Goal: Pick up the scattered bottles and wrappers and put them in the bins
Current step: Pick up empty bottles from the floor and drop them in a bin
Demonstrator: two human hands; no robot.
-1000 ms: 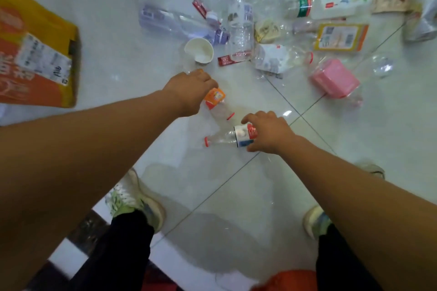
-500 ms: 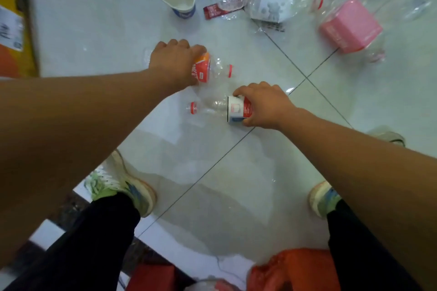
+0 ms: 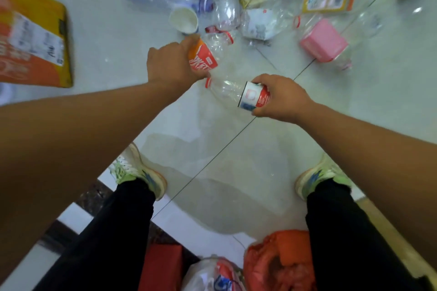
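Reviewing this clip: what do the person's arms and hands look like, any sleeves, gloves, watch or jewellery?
Both forearms are bare along their whole visible length, so no sleeve cuff shows. The left hand and right hand are ungloved, with no ring, watch or wristband visible. Lower down, the person wears black trousers and white and green sneakers with blue accents.

My left hand (image 3: 171, 65) grips a clear bottle with an orange-red label (image 3: 203, 59); my right hand (image 3: 281, 99) grips a clear bottle with a white-and-red label (image 3: 254, 98), its red cap pointing left. More bottles and wrappers, a paper cup (image 3: 183, 20) and a pink box (image 3: 324, 41) lie on the tiled floor (image 3: 236, 160) beyond.
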